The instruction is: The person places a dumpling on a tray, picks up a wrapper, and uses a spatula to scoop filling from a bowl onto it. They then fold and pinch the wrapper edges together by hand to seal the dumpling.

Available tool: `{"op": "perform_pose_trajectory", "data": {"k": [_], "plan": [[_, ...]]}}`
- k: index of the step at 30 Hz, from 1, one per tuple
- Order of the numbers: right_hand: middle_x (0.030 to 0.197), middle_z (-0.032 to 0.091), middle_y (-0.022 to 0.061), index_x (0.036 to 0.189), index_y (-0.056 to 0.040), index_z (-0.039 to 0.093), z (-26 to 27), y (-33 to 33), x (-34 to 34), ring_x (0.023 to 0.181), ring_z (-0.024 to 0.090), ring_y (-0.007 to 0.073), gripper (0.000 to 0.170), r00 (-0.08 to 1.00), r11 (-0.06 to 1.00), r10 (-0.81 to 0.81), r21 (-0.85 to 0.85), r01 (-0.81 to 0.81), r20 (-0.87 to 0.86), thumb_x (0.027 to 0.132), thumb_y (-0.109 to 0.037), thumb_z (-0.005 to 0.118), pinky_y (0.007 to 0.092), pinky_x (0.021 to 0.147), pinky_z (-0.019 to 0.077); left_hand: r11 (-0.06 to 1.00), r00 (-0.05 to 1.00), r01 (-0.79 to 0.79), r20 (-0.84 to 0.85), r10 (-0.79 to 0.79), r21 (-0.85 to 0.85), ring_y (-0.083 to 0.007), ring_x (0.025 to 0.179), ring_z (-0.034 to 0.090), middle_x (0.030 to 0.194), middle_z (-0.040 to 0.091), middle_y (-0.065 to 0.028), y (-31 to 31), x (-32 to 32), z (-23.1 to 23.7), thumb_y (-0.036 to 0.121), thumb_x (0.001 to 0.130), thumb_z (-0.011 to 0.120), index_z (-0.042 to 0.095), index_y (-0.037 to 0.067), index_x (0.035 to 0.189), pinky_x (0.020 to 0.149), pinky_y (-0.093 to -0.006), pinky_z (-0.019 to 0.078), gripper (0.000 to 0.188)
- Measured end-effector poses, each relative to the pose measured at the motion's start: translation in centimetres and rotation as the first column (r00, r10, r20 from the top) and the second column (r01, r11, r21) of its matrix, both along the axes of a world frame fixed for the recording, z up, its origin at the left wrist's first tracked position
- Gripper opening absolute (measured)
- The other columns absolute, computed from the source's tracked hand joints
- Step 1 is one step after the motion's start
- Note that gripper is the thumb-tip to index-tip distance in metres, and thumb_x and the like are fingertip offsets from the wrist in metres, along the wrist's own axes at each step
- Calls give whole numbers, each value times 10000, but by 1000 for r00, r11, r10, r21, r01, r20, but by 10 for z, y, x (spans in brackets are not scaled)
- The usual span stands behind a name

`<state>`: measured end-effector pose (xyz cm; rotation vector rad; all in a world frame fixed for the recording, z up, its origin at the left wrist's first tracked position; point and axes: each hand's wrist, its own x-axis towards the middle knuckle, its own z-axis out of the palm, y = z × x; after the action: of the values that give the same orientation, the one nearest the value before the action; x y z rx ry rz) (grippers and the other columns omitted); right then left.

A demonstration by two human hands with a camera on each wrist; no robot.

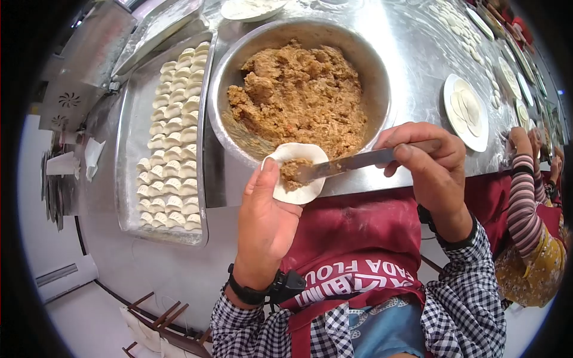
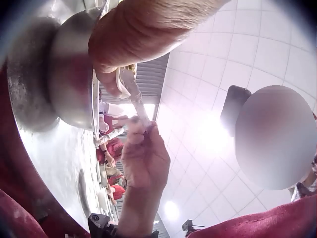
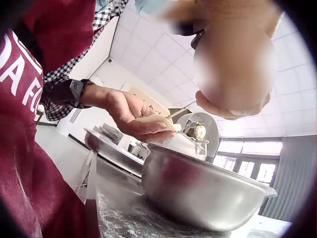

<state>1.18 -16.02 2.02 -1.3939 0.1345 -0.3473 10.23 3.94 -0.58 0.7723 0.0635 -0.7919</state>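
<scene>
On the fingers of my left hand [image 1: 262, 224] lies a round white dumpling wrapper [image 1: 307, 192], its edge held under the thumb. A dab of brown minced filling [image 1: 291, 172] sits in the wrapper's middle. My right hand [image 1: 434, 167] grips a flat metal spatula [image 1: 361, 160] by its handle, and the blade's tip touches the filling. Both hands are at the near rim of a large steel bowl [image 1: 380, 110] with a mound of the same filling [image 1: 304, 89] in it. In the right wrist view the wrapper [image 3: 157, 120] appears slightly cupped above the bowl [image 3: 198, 191].
Left of the bowl, a metal tray [image 1: 130, 155] carries rows of folded dumplings [image 1: 173, 137]. A white plate [image 1: 476, 143] with stacked wrappers stands at the right on the floury steel table [image 1: 412, 71]. Beyond it are dough pieces [image 1: 459, 24] and another person's striped sleeve [image 1: 521, 185].
</scene>
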Motion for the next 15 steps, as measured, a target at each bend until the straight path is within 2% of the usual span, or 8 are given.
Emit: {"op": "perform_pose_trajectory", "data": {"k": [1,4,7,9,10,13,15], "plan": [[899,650,122,957,58,614,1,-1,-1,747,613,125,145,1000,1000,6,0,-6,1,846,11,535,229,642,518,999,998,-38,-44,36,-36,-262,1129,506,1211,516,-148,2,1,-1,235,949,422,431,-4,1219,961,-425,423,361],[904,647,132,966,55,609,3,-3,-1,760,615,131,150,998,997,-43,72,39,44,849,13,525,236,631,522,994,997,-65,-34,63,-92,-253,1130,506,1214,516,-146,6,3,0,239,950,420,431,0,1223,964,-417,423,363],[913,644,138,970,55,603,3,-2,-1,774,617,139,153,989,994,-36,103,21,142,850,18,516,243,629,526,996,996,-87,-8,87,-34,-255,1131,505,1213,517,-148,5,1,6,239,952,415,425,-6,1229,964,-419,423,371],[923,639,144,965,53,601,1,0,0,780,617,145,150,994,1000,-15,-2,15,104,846,21,515,243,634,527,998,998,-52,31,53,-31,-254,1134,503,1214,516,-149,3,-1,8,237,952,413,422,-11,1231,963,-418,423,374],[923,639,144,965,53,601,1,1,1,780,617,145,150,994,1000,-15,-1,15,104,846,21,515,243,634,527,999,997,-20,70,22,-26,-254,1137,501,1215,515,-149,3,-2,9,236,953,410,418,-16,1234,962,-417,423,377],[931,635,150,961,55,600,2,3,1,772,614,146,146,996,999,-3,-37,6,92,848,21,515,242,636,525,998,998,-55,29,55,-3,-263,1130,505,1212,515,-157,2,-2,7,230,952,408,413,-26,1234,957,-426,427,381],[934,634,150,964,57,599,0,1,-1,767,609,141,147,987,999,3,-43,4,161,851,22,512,239,636,522,998,998,-59,15,59,-13,-264,1126,507,1209,516,-159,3,2,3,232,952,409,414,-26,1231,959,-431,425,380]]}}
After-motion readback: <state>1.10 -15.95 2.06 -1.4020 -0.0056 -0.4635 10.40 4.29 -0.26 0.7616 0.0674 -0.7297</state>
